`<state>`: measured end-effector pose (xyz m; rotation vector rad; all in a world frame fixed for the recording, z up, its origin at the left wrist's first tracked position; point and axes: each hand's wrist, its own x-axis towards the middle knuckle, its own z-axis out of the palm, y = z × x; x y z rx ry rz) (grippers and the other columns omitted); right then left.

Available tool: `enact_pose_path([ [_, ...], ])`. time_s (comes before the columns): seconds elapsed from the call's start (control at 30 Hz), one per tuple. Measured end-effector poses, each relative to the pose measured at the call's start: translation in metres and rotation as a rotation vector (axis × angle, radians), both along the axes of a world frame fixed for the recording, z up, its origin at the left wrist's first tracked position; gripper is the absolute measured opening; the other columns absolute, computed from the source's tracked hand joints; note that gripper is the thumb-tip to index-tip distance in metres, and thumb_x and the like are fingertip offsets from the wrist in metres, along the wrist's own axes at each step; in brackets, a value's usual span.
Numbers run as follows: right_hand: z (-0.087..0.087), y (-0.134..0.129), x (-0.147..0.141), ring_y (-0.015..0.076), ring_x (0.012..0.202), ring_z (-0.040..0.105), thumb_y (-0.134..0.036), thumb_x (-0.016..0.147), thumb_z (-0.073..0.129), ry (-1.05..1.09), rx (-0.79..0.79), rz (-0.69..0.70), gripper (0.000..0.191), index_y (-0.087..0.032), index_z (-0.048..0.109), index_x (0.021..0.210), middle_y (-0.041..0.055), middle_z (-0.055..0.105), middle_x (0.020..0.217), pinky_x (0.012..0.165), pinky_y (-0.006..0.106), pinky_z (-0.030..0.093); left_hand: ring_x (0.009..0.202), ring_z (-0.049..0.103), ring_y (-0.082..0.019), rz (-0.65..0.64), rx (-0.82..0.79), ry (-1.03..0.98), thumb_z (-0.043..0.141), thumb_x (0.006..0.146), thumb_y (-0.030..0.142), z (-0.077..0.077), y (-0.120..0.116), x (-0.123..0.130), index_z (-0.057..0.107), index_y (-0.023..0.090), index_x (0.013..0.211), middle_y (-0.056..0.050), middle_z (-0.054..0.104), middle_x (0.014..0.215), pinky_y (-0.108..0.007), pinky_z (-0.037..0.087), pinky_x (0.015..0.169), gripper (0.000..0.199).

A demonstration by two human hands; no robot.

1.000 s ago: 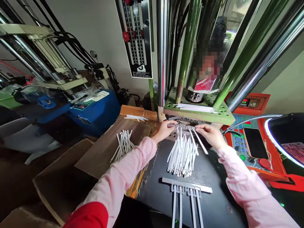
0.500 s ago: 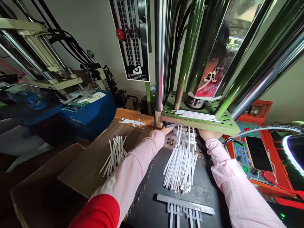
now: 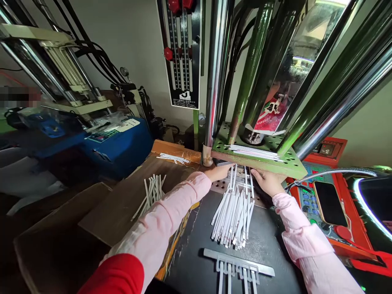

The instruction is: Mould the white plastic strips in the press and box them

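Note:
Under the front edge of the green press plate [image 3: 260, 163], my left hand [image 3: 219, 173] reaches in from the left, its fingertips hidden beneath the plate. My right hand [image 3: 267, 182] is at the plate's right underside, thumb showing, other fingers mostly hidden. Between the hands, white strips stick out of the mold [image 3: 240, 174]. A fanned pile of white strips [image 3: 231, 218] lies just in front on the black work surface [image 3: 263, 228]. Nearer me is a metal bar [image 3: 239, 261] with several strips hanging from it. What either hand grips cannot be made out.
More white strips [image 3: 153, 190] lie on cardboard at the left, others [image 3: 174, 158] behind them. White strips [image 3: 255, 152] rest on the press plate. A phone [image 3: 330, 203] sits on the red control box at the right. Steel columns [image 3: 217, 73] flank the plate.
My right hand has come out partly from under the plate, and its thumb now shows. More of my left hand is visible, shifted right. The view has moved slightly.

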<state>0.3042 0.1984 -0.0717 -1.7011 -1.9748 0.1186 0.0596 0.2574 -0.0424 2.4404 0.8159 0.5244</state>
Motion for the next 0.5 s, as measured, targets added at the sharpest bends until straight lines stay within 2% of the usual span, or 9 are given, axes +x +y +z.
enact_pose_path([
  [0.07, 0.002, -0.009, -0.007, 0.0252, 0.128, 0.058, -0.042, 0.096, 0.041, 0.001, 0.007, 0.130, 0.046, -0.020, 0.069, 0.125, 0.0091, 0.068, 0.130, 0.113, 0.041, 0.044, 0.135, 0.053, -0.021, -0.046, -0.006, 0.045, 0.047, 0.086, -0.007, 0.003, -0.007, -0.011, 0.061, 0.023, 0.134, -0.005, 0.052, 0.151, -0.033, 0.042, 0.113, 0.057],
  [0.1, 0.004, -0.012, -0.010, 0.0241, 0.131, 0.056, -0.042, 0.096, 0.041, -0.001, 0.012, 0.180, 0.048, -0.018, 0.067, 0.129, 0.0088, 0.065, 0.135, 0.115, 0.041, 0.041, 0.138, 0.050, -0.019, -0.053, -0.002, 0.064, 0.043, 0.081, -0.012, 0.005, -0.010, -0.016, 0.059, 0.024, 0.137, -0.003, 0.049, 0.154, -0.029, 0.041, 0.114, 0.068],
  [0.2, 0.009, -0.014, -0.016, 0.0246, 0.133, 0.054, -0.043, 0.097, 0.040, -0.009, 0.017, 0.241, 0.051, -0.014, 0.065, 0.132, 0.0107, 0.061, 0.139, 0.117, 0.043, 0.038, 0.140, 0.048, -0.018, -0.035, 0.037, 0.104, 0.037, 0.076, -0.013, 0.011, -0.014, -0.025, 0.050, 0.026, 0.146, -0.001, 0.041, 0.158, -0.026, 0.041, 0.113, 0.081],
  [0.27, 0.012, -0.012, -0.017, 0.0251, 0.131, 0.056, -0.042, 0.098, 0.040, -0.012, 0.012, 0.240, 0.049, -0.016, 0.067, 0.130, 0.0105, 0.063, 0.137, 0.116, 0.044, 0.040, 0.141, 0.047, -0.017, -0.055, 0.046, 0.102, 0.036, 0.076, -0.013, 0.013, -0.015, -0.022, 0.049, 0.024, 0.147, -0.003, 0.041, 0.158, -0.027, 0.040, 0.115, 0.081],
  [0.37, 0.012, -0.008, -0.015, 0.0257, 0.128, 0.059, -0.039, 0.098, 0.041, -0.018, -0.005, 0.212, 0.044, -0.020, 0.070, 0.125, 0.0089, 0.066, 0.132, 0.113, 0.044, 0.044, 0.142, 0.046, -0.018, -0.091, 0.032, 0.040, 0.040, 0.079, -0.010, 0.010, -0.013, -0.009, 0.058, 0.017, 0.139, -0.009, 0.048, 0.153, -0.031, 0.035, 0.120, 0.068],
  [0.43, 0.011, -0.007, -0.015, 0.0259, 0.126, 0.060, -0.039, 0.098, 0.042, -0.022, -0.016, 0.186, 0.042, -0.021, 0.071, 0.123, 0.0080, 0.067, 0.130, 0.111, 0.044, 0.045, 0.139, 0.049, -0.020, -0.073, 0.023, -0.018, 0.045, 0.082, -0.007, 0.006, -0.011, 0.000, 0.061, 0.014, 0.135, -0.012, 0.053, 0.149, -0.033, 0.034, 0.120, 0.059],
  [0.5, 0.010, -0.006, -0.016, 0.0270, 0.124, 0.062, -0.040, 0.098, 0.041, -0.026, -0.021, 0.157, 0.043, -0.021, 0.072, 0.122, 0.0084, 0.069, 0.128, 0.109, 0.044, 0.046, 0.137, 0.052, -0.020, -0.046, 0.014, -0.057, 0.046, 0.081, -0.007, 0.002, -0.009, 0.005, 0.063, 0.015, 0.133, -0.012, 0.055, 0.147, -0.034, 0.036, 0.119, 0.059],
])
